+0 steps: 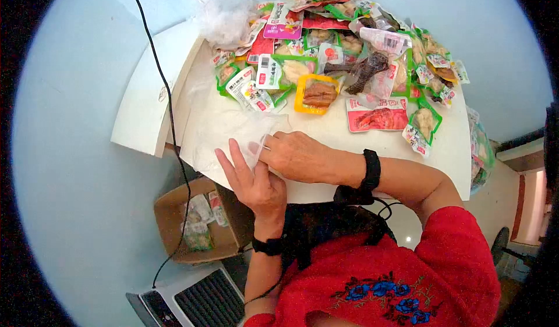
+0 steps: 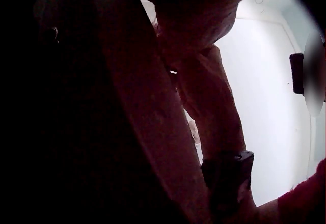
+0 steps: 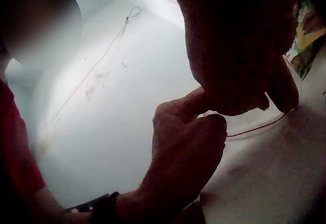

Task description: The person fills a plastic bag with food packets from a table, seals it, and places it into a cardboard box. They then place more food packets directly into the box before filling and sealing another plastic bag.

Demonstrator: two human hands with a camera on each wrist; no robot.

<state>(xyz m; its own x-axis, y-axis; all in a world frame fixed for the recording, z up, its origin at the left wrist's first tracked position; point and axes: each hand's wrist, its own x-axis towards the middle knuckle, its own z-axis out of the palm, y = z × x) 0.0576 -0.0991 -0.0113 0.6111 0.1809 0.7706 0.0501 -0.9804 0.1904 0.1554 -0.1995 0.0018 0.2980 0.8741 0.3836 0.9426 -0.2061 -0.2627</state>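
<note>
A clear plastic bag (image 1: 233,135) lies at the near left of the white table, under both hands. My right hand (image 1: 300,155) reaches across and grips the bag's edge with curled fingers. Just below it, my left hand (image 1: 256,190) pinches the same edge, while some of its fingers stand extended over the film. In the right wrist view a thin red line (image 3: 254,130) runs along the bag's edge between the left hand (image 3: 188,142) and the dark right hand (image 3: 239,56). Much of the left wrist view is dark, and the fingertips are partly hidden.
A large heap of sealed snack packets (image 1: 326,42) covers the far side of the table (image 1: 326,190). Crumpled clear bags (image 1: 224,18) sit at the back left. Below the table's left side stands a cardboard box (image 1: 169,222) holding several packets. A black cable (image 1: 156,59) hangs down the left.
</note>
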